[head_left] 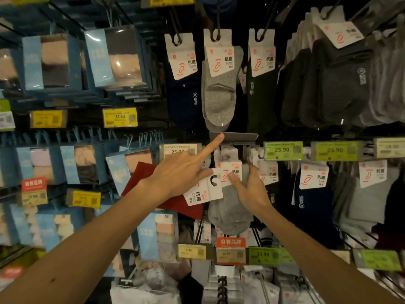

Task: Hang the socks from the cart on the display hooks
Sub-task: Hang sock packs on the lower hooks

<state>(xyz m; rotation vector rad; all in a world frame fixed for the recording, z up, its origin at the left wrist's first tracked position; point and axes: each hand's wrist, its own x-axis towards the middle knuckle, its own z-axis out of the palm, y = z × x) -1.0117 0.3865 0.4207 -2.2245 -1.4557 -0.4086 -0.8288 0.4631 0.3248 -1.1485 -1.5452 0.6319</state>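
Red socks (142,174) pinched in left hand (175,174); right hand (249,189) grips hung grey socks (228,213).

The red socks (140,174) lie tilted in my left hand (177,172), their white card (197,195) turned sideways, its black hook slot free of any hook. The grey socks (230,211) hang upright just right of them, the two cards overlapping, gripped by my right hand (252,191). Black display hooks (217,20) above carry other pairs (219,88).
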